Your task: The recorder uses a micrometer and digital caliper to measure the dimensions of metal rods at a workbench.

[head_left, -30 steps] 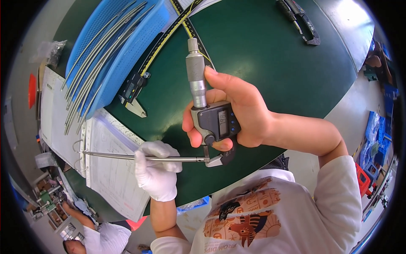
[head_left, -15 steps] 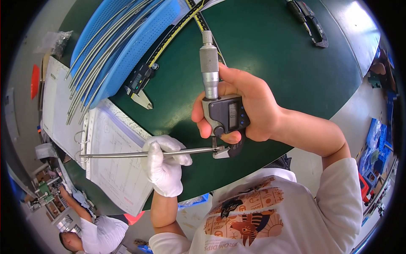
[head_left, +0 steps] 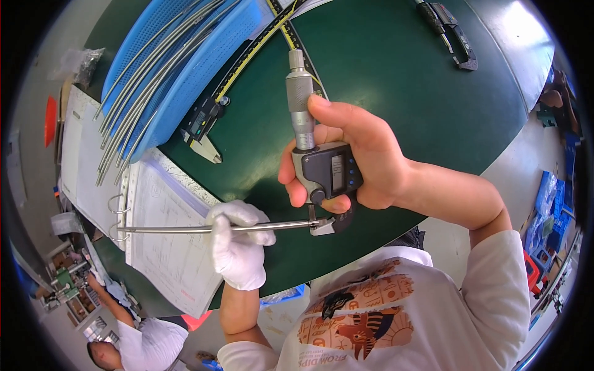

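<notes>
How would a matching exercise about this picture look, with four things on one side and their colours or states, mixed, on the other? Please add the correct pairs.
1. Left hand
2. Right hand
3. Basket
4. Table

A. green
B. bare, holding a micrometer
C. white-gloved, holding a rod
D. light blue

Pairs: 1-C, 2-B, 3-D, 4-A

Workshop: a digital micrometer (head_left: 323, 170) is spanning a metal rod (head_left: 179, 229), a caliper (head_left: 201, 120) is lying on a green bench (head_left: 396, 68), more rods (head_left: 143, 89) are resting in a basket (head_left: 173, 114), a co-worker (head_left: 151, 343) is reaching toward machinery (head_left: 65, 278).
</notes>
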